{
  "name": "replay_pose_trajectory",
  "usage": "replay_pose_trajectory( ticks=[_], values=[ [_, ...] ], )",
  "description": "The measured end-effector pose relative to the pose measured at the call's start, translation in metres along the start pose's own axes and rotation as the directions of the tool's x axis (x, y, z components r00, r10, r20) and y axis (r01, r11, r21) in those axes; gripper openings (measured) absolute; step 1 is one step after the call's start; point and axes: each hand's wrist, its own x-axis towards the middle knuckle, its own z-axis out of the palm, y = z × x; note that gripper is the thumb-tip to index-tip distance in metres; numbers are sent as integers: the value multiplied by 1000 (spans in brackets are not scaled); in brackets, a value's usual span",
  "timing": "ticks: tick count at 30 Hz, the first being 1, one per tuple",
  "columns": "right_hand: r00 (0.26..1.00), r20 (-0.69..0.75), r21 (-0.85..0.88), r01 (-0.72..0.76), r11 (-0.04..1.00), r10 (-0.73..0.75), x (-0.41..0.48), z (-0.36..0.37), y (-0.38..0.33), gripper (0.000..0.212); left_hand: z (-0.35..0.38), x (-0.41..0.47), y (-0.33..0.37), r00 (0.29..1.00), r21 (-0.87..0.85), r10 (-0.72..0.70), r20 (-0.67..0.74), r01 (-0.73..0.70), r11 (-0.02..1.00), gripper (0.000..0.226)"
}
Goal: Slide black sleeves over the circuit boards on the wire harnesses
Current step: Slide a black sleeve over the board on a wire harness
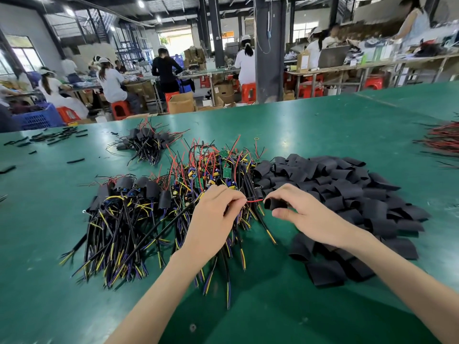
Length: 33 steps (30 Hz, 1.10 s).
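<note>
The left hand (214,216) pinches a red wire (254,200) between thumb and fingertips, with its free end pointing right. The right hand (308,217) grips a black sleeve (273,204) between thumb and curled fingers, mouth turned toward the wire. Tip and mouth sit just beside each other (whether the tip is inside, I cannot tell). Both are held low over the bench (323,120), between the heap (218,167) of bare harnesses and the sleeve pile (352,192). A sleeved bunch (129,194) lies to the left.

This looks like the threading step, and several things could spoil it:

- The right hand's grip may flatten the sleeve, closing the mouth so the limp wire buckles against the rim instead of entering.
- The wire's harness seems to run back into the heap, and its board is hidden under the left hand or among the others. Pulling it free could drag tangled neighbours along or scatter them.
- Once the wire is through, the board's components would likely catch on the sleeve edge. Forcing it could bend a part or strain a solder joint.
- The other leads, if left outside the mouth, would bunch up and block the slide.
</note>
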Motion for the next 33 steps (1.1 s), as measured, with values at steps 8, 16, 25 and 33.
replay_pose_trajectory(
  ticks=[8, 16, 25, 33],
  values=[
    [991, -129, 5, 26, 1000, -25, 2, 12, 1, 30, 2, -2, 3, 998, -92, -19, -57, 14, 996, 4],
    [990, -143, 143, 14, 990, 6, 0, 10, 0, 19, 3, -2, 6, 997, -62, 31, -66, -35, 997, 10],
    [987, -120, 80, 113, 990, -103, 0, 4, -3, 31, 0, -2, 7, 1000, -51, 25, -3, -25, 998, 12],
    [982, -117, -7, 145, 989, -145, -2, 3, -5, 30, 0, -3, 8, 995, 50, 100, 10, -101, 994, 8]
  ],
)
